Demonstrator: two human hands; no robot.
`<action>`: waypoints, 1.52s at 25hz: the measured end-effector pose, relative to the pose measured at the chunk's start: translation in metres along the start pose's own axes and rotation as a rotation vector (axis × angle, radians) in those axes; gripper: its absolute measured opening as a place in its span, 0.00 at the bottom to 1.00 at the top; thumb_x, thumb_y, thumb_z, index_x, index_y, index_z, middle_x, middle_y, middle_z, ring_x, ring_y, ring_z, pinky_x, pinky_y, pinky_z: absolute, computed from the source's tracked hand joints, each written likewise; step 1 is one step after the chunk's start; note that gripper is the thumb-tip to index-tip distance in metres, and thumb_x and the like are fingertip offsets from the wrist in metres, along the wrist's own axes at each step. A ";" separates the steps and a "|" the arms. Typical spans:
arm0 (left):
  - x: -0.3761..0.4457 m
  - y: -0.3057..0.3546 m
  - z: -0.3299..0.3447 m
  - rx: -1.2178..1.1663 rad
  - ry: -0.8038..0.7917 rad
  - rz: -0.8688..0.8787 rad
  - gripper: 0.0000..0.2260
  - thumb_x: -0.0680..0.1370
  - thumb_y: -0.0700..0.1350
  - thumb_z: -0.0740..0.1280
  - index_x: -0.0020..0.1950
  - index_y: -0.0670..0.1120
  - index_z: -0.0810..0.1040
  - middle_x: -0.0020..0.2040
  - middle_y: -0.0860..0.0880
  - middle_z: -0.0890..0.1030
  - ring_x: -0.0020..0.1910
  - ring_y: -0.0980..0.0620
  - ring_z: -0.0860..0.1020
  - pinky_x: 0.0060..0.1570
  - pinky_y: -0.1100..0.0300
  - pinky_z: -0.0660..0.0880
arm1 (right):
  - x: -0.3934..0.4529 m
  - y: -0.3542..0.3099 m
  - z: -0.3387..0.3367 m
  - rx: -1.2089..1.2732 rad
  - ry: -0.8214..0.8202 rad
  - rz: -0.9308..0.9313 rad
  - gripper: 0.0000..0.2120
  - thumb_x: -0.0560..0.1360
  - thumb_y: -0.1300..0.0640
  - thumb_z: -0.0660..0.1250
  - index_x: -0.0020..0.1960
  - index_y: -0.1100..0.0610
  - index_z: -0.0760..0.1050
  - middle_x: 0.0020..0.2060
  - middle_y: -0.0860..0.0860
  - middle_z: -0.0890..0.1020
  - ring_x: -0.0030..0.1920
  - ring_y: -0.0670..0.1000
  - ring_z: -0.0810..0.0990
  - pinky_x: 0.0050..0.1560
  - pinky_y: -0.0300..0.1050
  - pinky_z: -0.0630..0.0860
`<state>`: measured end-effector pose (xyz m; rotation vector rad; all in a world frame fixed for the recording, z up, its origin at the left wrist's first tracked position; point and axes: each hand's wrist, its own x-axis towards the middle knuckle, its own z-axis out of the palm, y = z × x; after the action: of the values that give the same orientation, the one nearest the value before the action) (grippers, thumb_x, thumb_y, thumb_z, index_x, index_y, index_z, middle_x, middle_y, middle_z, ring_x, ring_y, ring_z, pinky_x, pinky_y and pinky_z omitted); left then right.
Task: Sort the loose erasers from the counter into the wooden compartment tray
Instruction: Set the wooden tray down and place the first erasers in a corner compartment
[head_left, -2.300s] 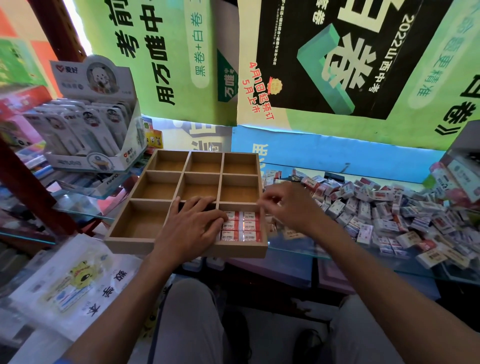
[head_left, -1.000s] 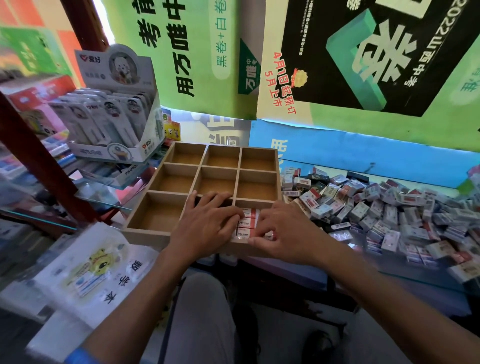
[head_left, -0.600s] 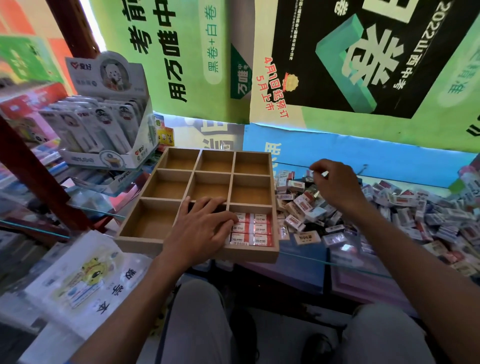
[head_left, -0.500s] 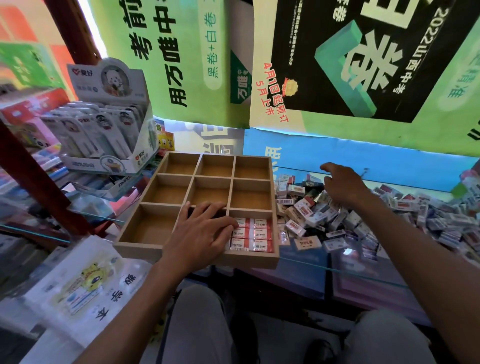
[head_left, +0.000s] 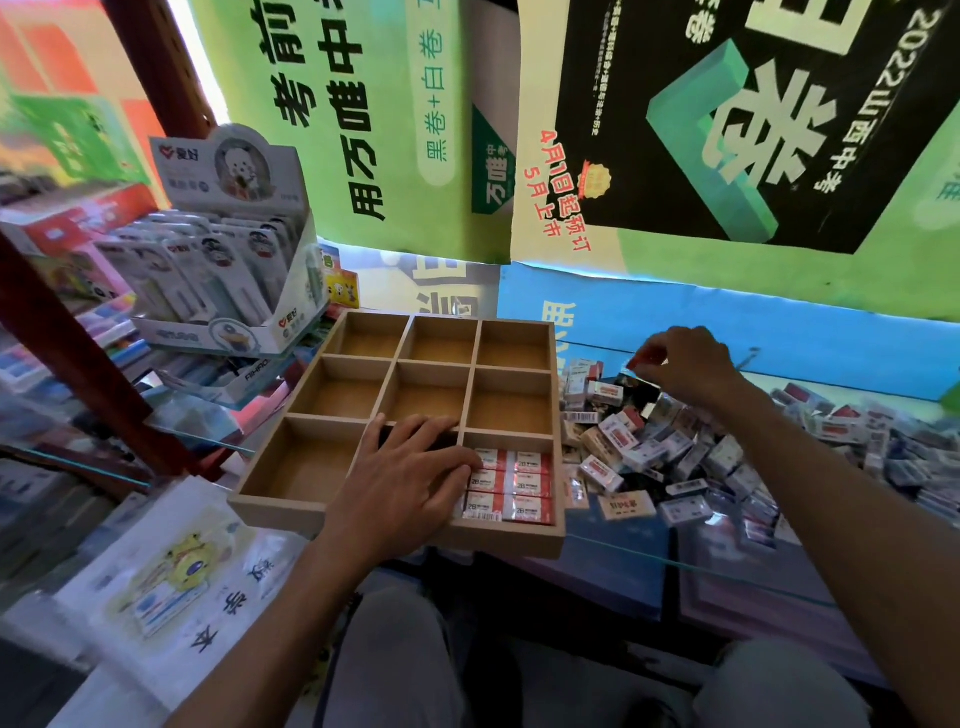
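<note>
One red-ended eraser pinched in our right hand at centre right should go flat beside the packed rows, while our left hand rests flat-fingered on the wooden tray.

Wooden compartment tray: pale unfinished wood, matt; compartment floors seen as rougher, cork-like brown. Erasers in tray: wrapped in glossy red-and-white film, highlights noted. Loose erasers on counter: printed paper sleeves, some under shiny clear wrap. Counter: glass, smooth, reflective, greenish edge shown. Display box: printed cardboard, slight sheen. Posters: paper, matt, creased. Shelf post: painted red-brown, smooth.
</note>
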<state>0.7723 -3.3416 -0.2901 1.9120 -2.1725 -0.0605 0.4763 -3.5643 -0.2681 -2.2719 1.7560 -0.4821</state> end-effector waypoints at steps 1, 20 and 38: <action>0.000 0.000 0.000 -0.001 0.004 0.003 0.22 0.78 0.62 0.46 0.61 0.63 0.76 0.73 0.54 0.69 0.74 0.53 0.62 0.73 0.42 0.52 | -0.006 -0.004 -0.006 0.152 0.048 0.013 0.04 0.72 0.53 0.74 0.45 0.53 0.82 0.41 0.51 0.84 0.45 0.53 0.80 0.44 0.46 0.75; -0.001 0.003 -0.004 0.020 -0.011 0.021 0.26 0.76 0.62 0.42 0.63 0.62 0.75 0.72 0.54 0.68 0.72 0.54 0.61 0.72 0.41 0.53 | -0.155 -0.131 -0.012 0.119 -0.309 -0.515 0.06 0.71 0.54 0.75 0.48 0.49 0.84 0.39 0.42 0.83 0.35 0.39 0.76 0.39 0.32 0.70; 0.000 0.003 -0.002 -0.001 0.001 0.014 0.25 0.76 0.63 0.44 0.61 0.62 0.76 0.72 0.54 0.69 0.72 0.53 0.62 0.73 0.41 0.52 | -0.179 -0.103 0.016 -0.037 -0.141 -0.629 0.17 0.75 0.41 0.57 0.51 0.48 0.80 0.47 0.43 0.80 0.49 0.46 0.70 0.50 0.44 0.65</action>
<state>0.7698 -3.3407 -0.2873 1.8957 -2.1847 -0.0585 0.5335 -3.3649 -0.2653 -2.7842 0.9646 -0.3780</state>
